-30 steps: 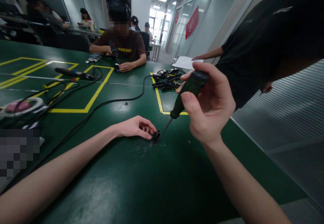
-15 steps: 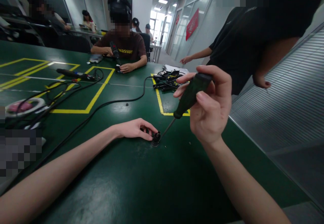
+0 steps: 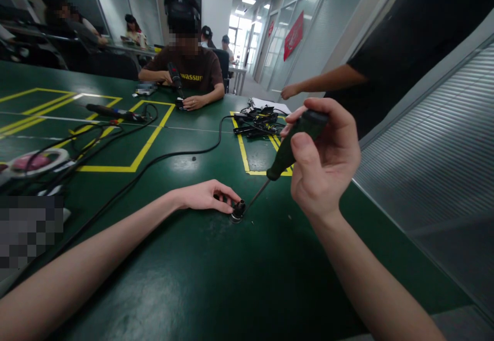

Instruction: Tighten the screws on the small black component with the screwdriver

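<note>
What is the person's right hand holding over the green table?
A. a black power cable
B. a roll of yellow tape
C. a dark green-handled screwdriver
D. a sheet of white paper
C: the right hand grips a dark green-handled screwdriver, whose thin shaft slants down to a small black round part that the left hand steadies on the green table.

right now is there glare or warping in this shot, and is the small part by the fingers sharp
Head view: ceiling lights leave pale glare on the green table; wide-angle bending at the edges; the small black part under the left hand and the screwdriver tip is sharp enough; pixelated patches hide faces.
</note>
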The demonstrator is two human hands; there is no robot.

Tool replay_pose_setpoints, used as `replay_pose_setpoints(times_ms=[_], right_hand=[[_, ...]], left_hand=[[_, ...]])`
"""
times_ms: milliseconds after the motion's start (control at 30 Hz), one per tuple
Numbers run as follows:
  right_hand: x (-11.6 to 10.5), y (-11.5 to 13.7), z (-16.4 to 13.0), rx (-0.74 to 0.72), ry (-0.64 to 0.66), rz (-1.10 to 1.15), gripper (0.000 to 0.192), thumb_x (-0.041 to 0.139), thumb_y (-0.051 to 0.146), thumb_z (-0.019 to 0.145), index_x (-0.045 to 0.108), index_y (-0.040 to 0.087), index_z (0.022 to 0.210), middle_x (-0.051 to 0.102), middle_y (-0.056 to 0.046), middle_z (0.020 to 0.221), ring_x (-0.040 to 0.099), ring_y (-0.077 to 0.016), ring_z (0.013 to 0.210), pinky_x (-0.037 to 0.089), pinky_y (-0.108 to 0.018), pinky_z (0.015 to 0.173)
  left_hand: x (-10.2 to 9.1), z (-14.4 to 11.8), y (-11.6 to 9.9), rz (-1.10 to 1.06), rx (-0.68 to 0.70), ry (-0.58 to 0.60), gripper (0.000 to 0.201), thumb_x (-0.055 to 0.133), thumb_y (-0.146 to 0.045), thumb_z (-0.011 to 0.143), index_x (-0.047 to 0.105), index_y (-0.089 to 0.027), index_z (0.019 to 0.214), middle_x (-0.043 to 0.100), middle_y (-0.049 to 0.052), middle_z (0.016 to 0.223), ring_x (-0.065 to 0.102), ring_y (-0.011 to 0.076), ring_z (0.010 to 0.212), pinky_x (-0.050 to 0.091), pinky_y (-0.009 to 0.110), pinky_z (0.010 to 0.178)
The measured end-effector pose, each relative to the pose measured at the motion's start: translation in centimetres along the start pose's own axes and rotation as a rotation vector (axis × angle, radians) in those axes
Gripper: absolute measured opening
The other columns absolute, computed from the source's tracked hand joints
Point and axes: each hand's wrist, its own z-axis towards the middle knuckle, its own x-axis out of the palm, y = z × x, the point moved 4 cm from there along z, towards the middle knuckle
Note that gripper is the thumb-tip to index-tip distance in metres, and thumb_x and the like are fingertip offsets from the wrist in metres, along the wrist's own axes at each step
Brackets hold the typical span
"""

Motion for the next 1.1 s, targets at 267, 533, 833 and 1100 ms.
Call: replay_pose_setpoints(times_ms=[267,533,833,1100], right_hand=[[-0.1,-0.2,-0.1,0.034,-0.009,-0.023,0.03,0.069,0.046,0.093,0.067,0.034,0.121,0.065,-0.004,0.108,0.069,-0.0287,0.107,0.061,-0.052,0.092],[0.5,0.6,-0.3,-0.027,-0.007,0.025,0.03,0.067,0.031,0.094,0.069,0.031,0.124,0.068,-0.004,0.105,0.069,-0.0232,0.094,0.063,-0.044,0.083],[1.3,1.6,-1.3,0.076,-0.017,0.253,0.023,0.057,0.024,0.098,0.066,0.028,0.119,0.073,-0.003,0.104,0.067,-0.019,0.08,0.059,-0.037,0.07],[-0.1,1.6,-0.9,-0.077,-0.158,0.033,0.018,0.078,0.029,0.087,0.075,0.028,0.106,0.066,-0.003,0.098,0.062,-0.0219,0.089,0.053,-0.037,0.074]], left_hand=[[-0.1,0.2,0.1,0.027,0.002,-0.001,0.036,0.085,-0.038,0.079,0.08,-0.02,0.11,0.077,0.003,0.099,0.06,0.015,0.085,0.044,0.027,0.081],[0.0,-0.1,-0.2,0.045,0.016,-0.025,0.04,0.09,-0.032,0.07,0.079,-0.022,0.107,0.077,0.002,0.102,0.063,0.017,0.092,0.045,0.029,0.085],[1.0,-0.3,0.0,0.03,-0.045,-0.105,0.044,0.094,-0.037,0.062,0.076,-0.02,0.099,0.074,-0.001,0.095,0.064,0.0173,0.088,0.047,0.028,0.081],[1.1,-0.1,0.1,0.027,-0.05,-0.118,0.048,0.096,-0.041,0.059,0.077,-0.02,0.098,0.074,-0.001,0.094,0.063,0.0168,0.087,0.045,0.028,0.08]])
